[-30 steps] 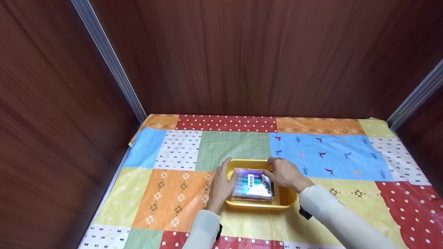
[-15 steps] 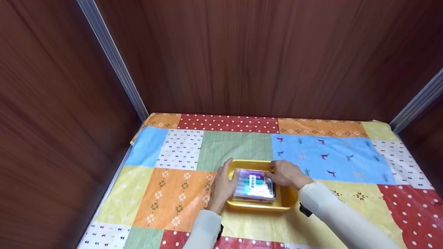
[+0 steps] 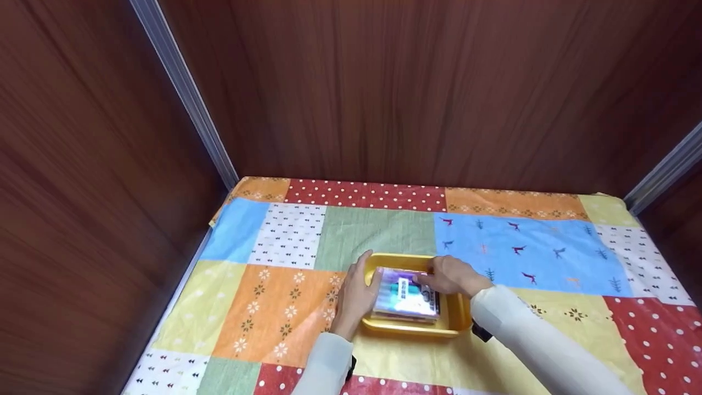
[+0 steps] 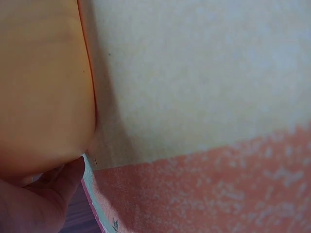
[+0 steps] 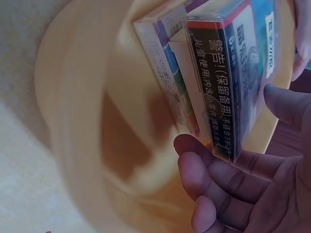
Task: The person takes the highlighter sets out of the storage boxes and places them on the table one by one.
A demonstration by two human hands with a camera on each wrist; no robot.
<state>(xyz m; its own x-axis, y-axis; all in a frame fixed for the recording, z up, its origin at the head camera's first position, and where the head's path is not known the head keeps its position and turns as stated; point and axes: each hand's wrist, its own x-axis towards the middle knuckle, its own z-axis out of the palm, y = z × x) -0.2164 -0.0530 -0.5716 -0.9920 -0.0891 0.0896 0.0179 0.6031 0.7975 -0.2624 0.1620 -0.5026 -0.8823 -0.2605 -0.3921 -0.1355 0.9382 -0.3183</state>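
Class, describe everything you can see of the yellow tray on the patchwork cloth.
The yellow tray is a shallow, glossy, plastic-looking dish with rounded corners and a raised rim. It sits flat on the patchwork tablecloth, near the front middle. A stack of clear-cased packs lies inside, towards its left side. The left hand rests against its left edge; the right hand reaches over the far rim and grips the top pack.

Tray (image 3: 458,321) on the counter (image 3: 285,296) near its front edge, stack of packs (image 3: 407,293) lying in the tray toward its left side, left hand (image 3: 355,296) at the tray's left wall, right hand (image 3: 452,276) on the stack's right rear, wall panels behind and to both sides.
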